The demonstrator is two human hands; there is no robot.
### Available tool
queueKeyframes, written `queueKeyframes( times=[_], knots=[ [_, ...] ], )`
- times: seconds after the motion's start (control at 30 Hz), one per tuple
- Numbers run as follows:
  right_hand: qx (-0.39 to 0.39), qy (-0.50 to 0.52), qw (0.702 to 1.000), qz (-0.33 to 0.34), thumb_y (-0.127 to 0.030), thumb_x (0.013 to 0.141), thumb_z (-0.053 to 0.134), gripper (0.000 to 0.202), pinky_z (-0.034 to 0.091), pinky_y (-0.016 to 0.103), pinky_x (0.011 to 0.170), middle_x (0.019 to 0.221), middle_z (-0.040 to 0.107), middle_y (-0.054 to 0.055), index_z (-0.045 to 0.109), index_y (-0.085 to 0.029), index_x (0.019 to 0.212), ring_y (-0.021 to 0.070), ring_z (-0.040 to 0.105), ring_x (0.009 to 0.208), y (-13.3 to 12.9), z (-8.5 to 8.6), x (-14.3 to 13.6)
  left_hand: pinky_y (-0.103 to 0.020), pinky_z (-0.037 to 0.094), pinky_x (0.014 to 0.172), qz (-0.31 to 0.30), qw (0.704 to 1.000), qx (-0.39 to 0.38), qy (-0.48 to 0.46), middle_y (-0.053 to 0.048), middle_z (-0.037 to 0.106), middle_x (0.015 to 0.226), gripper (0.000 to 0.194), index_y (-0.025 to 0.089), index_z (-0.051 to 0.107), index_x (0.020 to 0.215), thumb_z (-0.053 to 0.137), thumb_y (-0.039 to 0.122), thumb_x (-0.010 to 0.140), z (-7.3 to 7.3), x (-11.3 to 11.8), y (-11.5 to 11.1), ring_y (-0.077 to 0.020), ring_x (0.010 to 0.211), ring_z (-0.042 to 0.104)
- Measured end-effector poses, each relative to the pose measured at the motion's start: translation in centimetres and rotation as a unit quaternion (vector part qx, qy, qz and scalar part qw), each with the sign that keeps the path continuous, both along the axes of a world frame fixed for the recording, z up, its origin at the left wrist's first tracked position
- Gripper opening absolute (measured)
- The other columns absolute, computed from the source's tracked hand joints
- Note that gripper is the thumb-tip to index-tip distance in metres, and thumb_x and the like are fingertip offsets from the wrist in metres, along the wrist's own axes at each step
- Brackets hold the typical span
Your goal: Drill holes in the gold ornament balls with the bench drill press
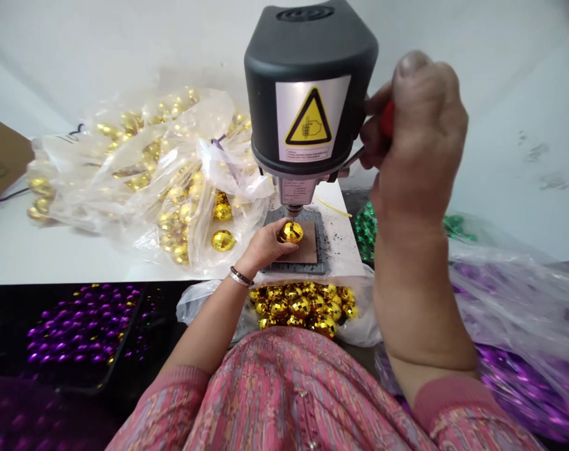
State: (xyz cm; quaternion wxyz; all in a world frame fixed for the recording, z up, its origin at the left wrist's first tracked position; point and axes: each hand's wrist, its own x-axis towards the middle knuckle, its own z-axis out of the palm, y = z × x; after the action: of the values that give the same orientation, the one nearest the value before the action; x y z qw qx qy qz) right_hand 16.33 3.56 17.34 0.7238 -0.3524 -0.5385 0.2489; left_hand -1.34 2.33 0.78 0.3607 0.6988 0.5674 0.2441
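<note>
My left hand (pixel 264 243) grips a shiny gold faceted ball (pixel 292 233) between thumb and fingers, on the brown board (pixel 307 249) over the grey base of a drill press (pixel 311 66). The bit comes down onto the top of the ball; whether it has gone in, I cannot tell. Raised at the upper right, my right hand (pixel 420 119) is wrapped round the red-knobbed lever (pixel 386 119) on the side of the press. Two more gold balls lie left of the base, at the mouth of a clear plastic bag.
Clear bags of gold balls (pixel 138 169) cover the left of the white table (pixel 12 257). An open bag of gold balls (pixel 299 305) hangs at the front edge. Purple balls (pixel 84 322) are lower left; bagged purple (pixel 524 382) and green ones (pixel 365 232) stand right.
</note>
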Motion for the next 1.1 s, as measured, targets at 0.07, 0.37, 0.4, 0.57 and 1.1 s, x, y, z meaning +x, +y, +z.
queueKeyframes(
  times=[0.07, 0.37, 0.4, 0.57, 1.1],
  knots=[
    [0.039, -0.032, 0.999, -0.012, -0.027, 0.099, 0.05, 0.026, 0.036, 0.017, 0.053, 0.063, 0.044, -0.007, 0.047, -0.018, 0.075, 0.001, 0.041, 0.053, -1.5, -1.5, 0.4, -0.036, 0.054, 0.099, -0.001, 1.0, 0.004, 0.008, -0.007, 0.077, 0.118, 0.064, 0.017, 0.065, 0.136, 0.078, 0.026, 0.074, 0.0, 0.1, 0.0, -0.0246, 0.105, 0.071],
    [0.014, -0.088, 0.996, -0.027, -0.024, 0.091, 0.056, 0.017, 0.035, 0.023, 0.059, 0.067, 0.053, -0.005, 0.072, -0.023, 0.094, 0.0051, 0.045, 0.061, -4.4, -5.6, 1.1, -0.034, 0.055, 0.095, -0.002, 1.0, 0.012, 0.023, -0.007, 0.076, 0.119, 0.066, 0.018, 0.063, 0.138, 0.078, 0.025, 0.075, -0.3, 0.4, 0.0, -0.0247, 0.106, 0.071],
    [0.014, -0.086, 0.996, -0.027, -0.026, 0.091, 0.057, 0.016, 0.037, 0.024, 0.061, 0.067, 0.052, -0.004, 0.073, -0.023, 0.094, 0.0056, 0.046, 0.061, -4.3, -5.7, 1.1, -0.034, 0.054, 0.095, -0.002, 1.0, 0.016, 0.025, -0.007, 0.077, 0.118, 0.063, 0.018, 0.064, 0.136, 0.078, 0.025, 0.075, -0.3, 0.4, -0.1, -0.0248, 0.105, 0.071],
    [0.014, -0.063, 0.997, -0.037, -0.037, 0.091, 0.059, 0.019, 0.041, 0.027, 0.066, 0.065, 0.051, -0.003, 0.073, -0.024, 0.09, 0.0085, 0.05, 0.065, -4.1, -6.2, 1.0, -0.034, 0.055, 0.09, -0.009, 0.998, 0.039, 0.054, -0.005, 0.077, 0.109, 0.049, 0.02, 0.069, 0.124, 0.076, 0.026, 0.076, 0.2, 0.5, -0.3, -0.0249, 0.098, 0.071],
    [0.024, -0.11, 0.991, -0.067, -0.037, 0.089, 0.063, 0.016, 0.052, 0.033, 0.073, 0.078, 0.068, -0.001, 0.076, -0.027, 0.089, 0.0132, 0.065, 0.075, -4.5, -7.9, 1.6, -0.034, 0.054, 0.091, -0.007, 0.999, 0.027, 0.032, -0.006, 0.077, 0.116, 0.057, 0.019, 0.065, 0.133, 0.076, 0.026, 0.078, 0.0, 0.4, -0.4, -0.025, 0.101, 0.07]
  ],
)
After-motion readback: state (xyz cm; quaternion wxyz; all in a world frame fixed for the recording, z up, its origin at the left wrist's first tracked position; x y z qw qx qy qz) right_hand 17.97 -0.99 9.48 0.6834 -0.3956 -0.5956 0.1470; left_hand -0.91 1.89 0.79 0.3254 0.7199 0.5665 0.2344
